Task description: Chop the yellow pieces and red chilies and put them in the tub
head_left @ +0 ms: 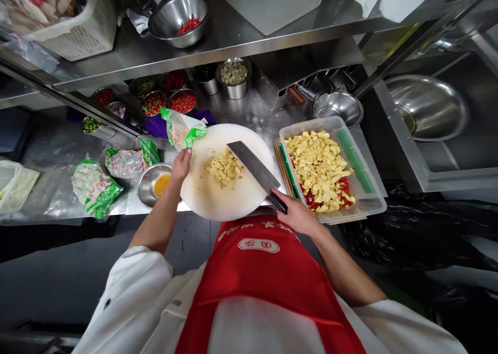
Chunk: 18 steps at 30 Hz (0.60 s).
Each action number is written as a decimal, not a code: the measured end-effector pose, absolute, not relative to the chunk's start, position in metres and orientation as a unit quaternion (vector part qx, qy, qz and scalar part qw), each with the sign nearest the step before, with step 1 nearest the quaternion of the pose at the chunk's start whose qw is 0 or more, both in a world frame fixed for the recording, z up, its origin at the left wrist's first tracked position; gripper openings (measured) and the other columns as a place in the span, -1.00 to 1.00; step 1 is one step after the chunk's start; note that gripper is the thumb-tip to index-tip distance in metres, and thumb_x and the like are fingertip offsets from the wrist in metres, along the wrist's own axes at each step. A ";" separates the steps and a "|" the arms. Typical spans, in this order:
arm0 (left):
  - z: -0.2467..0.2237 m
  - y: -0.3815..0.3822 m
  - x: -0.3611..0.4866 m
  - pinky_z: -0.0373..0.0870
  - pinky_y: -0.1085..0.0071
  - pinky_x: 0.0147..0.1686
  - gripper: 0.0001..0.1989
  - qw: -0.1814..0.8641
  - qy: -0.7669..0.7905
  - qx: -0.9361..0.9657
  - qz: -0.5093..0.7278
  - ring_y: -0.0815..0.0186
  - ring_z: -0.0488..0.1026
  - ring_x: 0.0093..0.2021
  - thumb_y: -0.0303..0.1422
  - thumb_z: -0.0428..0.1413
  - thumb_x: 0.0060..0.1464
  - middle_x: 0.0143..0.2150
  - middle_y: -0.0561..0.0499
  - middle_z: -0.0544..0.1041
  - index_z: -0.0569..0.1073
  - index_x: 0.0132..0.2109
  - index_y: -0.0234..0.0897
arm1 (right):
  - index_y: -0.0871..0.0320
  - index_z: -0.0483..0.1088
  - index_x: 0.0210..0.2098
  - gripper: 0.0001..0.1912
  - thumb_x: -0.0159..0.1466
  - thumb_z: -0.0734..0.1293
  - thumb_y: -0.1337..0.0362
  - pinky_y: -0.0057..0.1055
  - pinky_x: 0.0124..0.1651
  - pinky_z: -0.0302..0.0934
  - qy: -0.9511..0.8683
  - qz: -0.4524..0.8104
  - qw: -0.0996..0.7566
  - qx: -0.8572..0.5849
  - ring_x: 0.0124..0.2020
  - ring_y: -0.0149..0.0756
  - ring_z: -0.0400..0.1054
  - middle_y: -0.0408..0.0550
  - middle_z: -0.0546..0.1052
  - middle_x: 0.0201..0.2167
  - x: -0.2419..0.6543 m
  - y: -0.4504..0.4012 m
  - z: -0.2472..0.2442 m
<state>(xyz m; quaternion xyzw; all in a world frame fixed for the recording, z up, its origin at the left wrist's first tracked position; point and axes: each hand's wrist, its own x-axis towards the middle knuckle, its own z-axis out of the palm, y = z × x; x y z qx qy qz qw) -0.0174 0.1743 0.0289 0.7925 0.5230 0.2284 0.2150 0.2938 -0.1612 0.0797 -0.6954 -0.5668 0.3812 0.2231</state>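
A round white cutting board (249,203) lies at the counter's front edge, bearing a small heap of chopped pale-yellow pieces (224,168) that look like ginger. My left hand (181,164) grips the board's left rim, thumb uppermost; its other fingers are mostly hidden. In my right hand (292,212) is the black handle of a cleaver (254,166), fingers closed around it. The broad blade slants over the board, just right of the heap. Close by on the right, a clear plastic tub (371,204) holds many similar yellow pieces on top of red chillies.
Left of the board are a steel bowl of yellow liquid (147,185) and green-printed plastic bags (97,187). Several steel pots of chopped ingredients (182,102) stand behind. A shelf edge (233,52) overhangs the back. A knife rack (288,79) and steel ladle-like pan (337,107) sit behind the tub.
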 end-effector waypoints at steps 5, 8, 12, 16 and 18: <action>0.003 0.109 0.019 -0.07 -0.16 0.37 -0.39 0.156 0.561 0.803 0.129 -0.03 -0.02 0.46 0.01 -0.20 0.32 0.40 -0.32 0.17 0.35 0.23 -0.33 | 0.24 0.16 0.37 -0.25 0.18 0.27 0.38 -0.15 0.20 0.24 -0.532 0.358 0.203 -0.740 0.15 -0.04 0.39 0.19 0.45 0.19 0.270 -0.136 0.061; -0.005 0.085 0.048 -0.05 -0.15 0.37 -0.41 0.190 0.557 0.791 0.164 0.01 -0.01 0.46 -0.04 -0.23 0.34 0.39 -0.31 0.20 0.31 0.27 -0.33 | 0.23 0.20 0.35 -0.25 0.15 0.28 0.38 -0.22 0.13 0.28 -0.533 0.394 0.214 -0.718 0.07 -0.08 0.44 0.18 0.49 0.15 0.251 -0.130 0.062; -0.008 0.076 0.058 0.08 0.04 0.38 -0.43 0.275 0.565 0.740 0.241 0.13 0.14 0.40 -0.09 -0.25 0.35 0.37 -0.26 0.23 0.26 0.30 -0.34 | 0.16 0.21 0.34 -0.21 0.09 0.30 0.35 -0.36 -0.35 0.36 -0.439 0.554 0.272 -0.653 -0.45 -0.29 0.45 0.01 0.59 -0.19 0.250 -0.134 0.068; -0.001 0.079 0.039 0.12 0.17 0.38 -0.44 0.286 0.563 0.732 0.255 0.19 0.18 0.38 -0.06 -0.20 0.34 0.36 -0.23 0.24 0.28 0.28 -0.32 | 0.12 0.23 0.22 -0.26 0.01 0.31 0.30 -0.49 -0.66 0.17 -0.232 0.708 0.431 -0.509 -0.62 -0.41 0.32 -0.17 0.49 -0.37 0.271 -0.150 0.064; 0.002 0.079 0.032 0.08 0.13 0.39 -0.39 0.259 0.561 0.749 0.240 0.13 0.12 0.40 -0.01 -0.14 0.31 0.39 -0.28 0.19 0.27 0.29 -0.37 | 0.10 0.26 0.09 -0.37 -0.01 0.31 0.27 -0.51 -0.69 0.13 -0.158 0.702 0.507 -0.476 -0.62 -0.40 0.31 -0.19 0.47 -0.40 0.279 -0.161 0.058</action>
